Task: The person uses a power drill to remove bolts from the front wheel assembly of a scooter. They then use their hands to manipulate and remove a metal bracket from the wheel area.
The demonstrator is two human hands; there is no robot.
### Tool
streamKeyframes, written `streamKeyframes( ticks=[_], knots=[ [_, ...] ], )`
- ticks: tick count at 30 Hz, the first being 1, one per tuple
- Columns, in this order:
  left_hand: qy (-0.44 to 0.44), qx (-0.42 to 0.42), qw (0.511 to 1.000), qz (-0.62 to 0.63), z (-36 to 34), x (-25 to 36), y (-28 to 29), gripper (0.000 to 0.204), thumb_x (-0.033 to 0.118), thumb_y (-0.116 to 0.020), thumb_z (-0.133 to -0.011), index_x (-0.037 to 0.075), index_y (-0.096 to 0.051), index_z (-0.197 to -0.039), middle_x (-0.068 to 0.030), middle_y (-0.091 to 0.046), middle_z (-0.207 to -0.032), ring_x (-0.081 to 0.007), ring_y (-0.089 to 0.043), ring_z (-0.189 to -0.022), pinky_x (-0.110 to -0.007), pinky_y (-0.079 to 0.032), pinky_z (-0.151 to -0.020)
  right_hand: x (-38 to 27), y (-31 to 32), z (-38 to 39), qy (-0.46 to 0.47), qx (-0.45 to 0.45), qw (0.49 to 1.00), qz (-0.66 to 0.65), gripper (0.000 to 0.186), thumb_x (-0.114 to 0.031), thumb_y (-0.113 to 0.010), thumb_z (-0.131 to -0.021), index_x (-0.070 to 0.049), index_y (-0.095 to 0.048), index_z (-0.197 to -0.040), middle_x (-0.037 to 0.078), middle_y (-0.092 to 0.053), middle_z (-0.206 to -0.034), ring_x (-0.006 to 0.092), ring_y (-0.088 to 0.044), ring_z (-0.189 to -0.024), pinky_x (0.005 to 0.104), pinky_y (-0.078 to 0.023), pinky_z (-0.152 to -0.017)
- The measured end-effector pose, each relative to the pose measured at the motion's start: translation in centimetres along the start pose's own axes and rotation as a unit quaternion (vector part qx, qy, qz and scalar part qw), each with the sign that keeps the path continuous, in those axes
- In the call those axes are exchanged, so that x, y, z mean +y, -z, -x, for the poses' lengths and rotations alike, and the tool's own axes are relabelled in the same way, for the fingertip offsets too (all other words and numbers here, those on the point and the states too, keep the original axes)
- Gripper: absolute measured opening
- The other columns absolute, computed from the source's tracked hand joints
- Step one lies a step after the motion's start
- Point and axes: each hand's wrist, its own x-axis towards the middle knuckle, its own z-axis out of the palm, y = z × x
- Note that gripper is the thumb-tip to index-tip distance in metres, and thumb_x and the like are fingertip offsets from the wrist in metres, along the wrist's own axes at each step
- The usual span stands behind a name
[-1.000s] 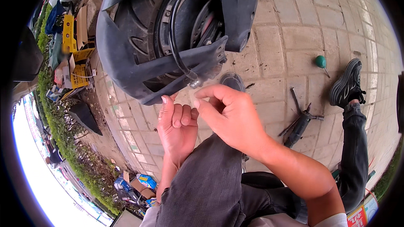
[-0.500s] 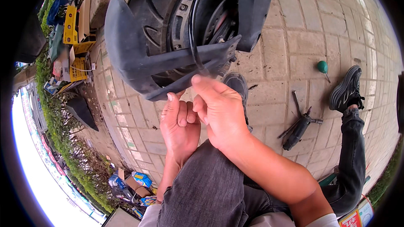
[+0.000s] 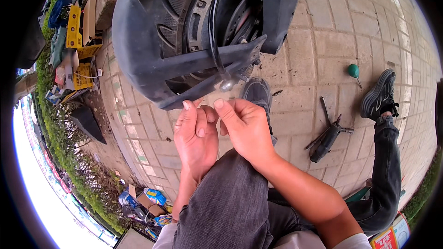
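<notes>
A black curved hose comes down across the wheel and ends in a shiny metal fitting below the dark plastic mudguard. Just under the mudguard's lower edge is my left hand, palm up, with its fingers curled in and the thumb raised. My right hand is closed beside it, thumb bent toward the index finger, a little below the metal fitting and apart from it. Whatever either hand holds, if anything, is hidden by the fingers. The tyre and wheel rim show behind the mudguard.
On the paving to the right lie a black power tool, a metal rod and a green-handled screwdriver. My shoes stand on the bricks. Yellow cardboard boxes and a hedge line the left side.
My right hand has moved down, away from the hose's end, and the metal fitting now shows. My left hand has hardly moved.
</notes>
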Motion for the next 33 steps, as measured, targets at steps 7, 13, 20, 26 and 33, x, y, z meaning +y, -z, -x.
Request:
streamKeyframes(
  ticks=[7,13,20,26,33],
  knots=[
    [0.004,0.052,0.998,-0.019,0.4,0.9,-1.6,0.047,0.037,-0.045,-0.107,-0.003,-0.061,-0.125,0.0046,-0.037,-0.062,-0.0092,-0.044,-0.057,-0.024,-0.043,-0.056,0.5,0.1,-2.2,-0.235,-0.175,0.809,-0.509,0.034,-0.026,-0.054,-0.104,-0.007,-0.057,-0.076,0.000,-0.052,-0.060,0.0082,-0.039,-0.042,0.0247,-0.030,-0.045],
    [0.001,0.061,0.998,-0.025,0.0,0.4,-1.1,0.048,0.039,-0.044,-0.107,-0.003,-0.058,-0.124,0.0047,-0.039,-0.064,-0.0083,-0.045,-0.059,-0.023,-0.046,-0.059,2.8,-0.2,-3.2,-0.170,-0.210,0.808,-0.523,0.036,-0.031,-0.054,-0.104,-0.009,-0.056,-0.075,0.000,-0.050,-0.057,0.0083,-0.038,-0.040,0.0236,-0.030,-0.043],
    [0.011,0.022,0.999,-0.029,0.1,0.5,-0.5,0.045,0.040,-0.044,-0.106,0.001,-0.056,-0.125,0.0064,-0.039,-0.064,-0.0104,-0.048,-0.073,-0.029,-0.043,-0.080,1.7,0.4,-1.0,-0.258,-0.065,0.818,-0.511,0.021,-0.024,-0.064,-0.098,-0.010,-0.056,-0.085,-0.002,-0.049,-0.059,0.0085,-0.039,-0.043,0.0255,-0.030,-0.042],
    [0.015,-0.013,1.000,-0.012,-0.7,0.0,-1.7,0.049,0.038,-0.045,-0.107,-0.002,-0.053,-0.135,0.0058,-0.033,-0.057,-0.0132,-0.045,-0.080,-0.034,-0.034,-0.084,-1.6,5.7,-2.0,-0.080,0.079,0.943,-0.313,0.028,-0.029,-0.062,-0.098,-0.006,-0.058,-0.084,0.000,-0.051,-0.062,0.0096,-0.039,-0.045,0.0265,-0.031,-0.045],
    [0.023,-0.056,0.998,0.022,-1.1,-0.2,-1.6,0.056,0.040,-0.042,-0.107,-0.004,-0.046,-0.141,0.0060,-0.031,-0.055,-0.0121,-0.044,-0.080,-0.033,-0.034,-0.084,-5.0,6.9,-4.8,-0.150,-0.038,0.931,-0.332,0.015,-0.016,-0.065,-0.094,-0.004,-0.061,-0.101,-0.004,-0.044,-0.061,0.0068,-0.034,-0.046,0.0246,-0.026,-0.044]
  ],
)
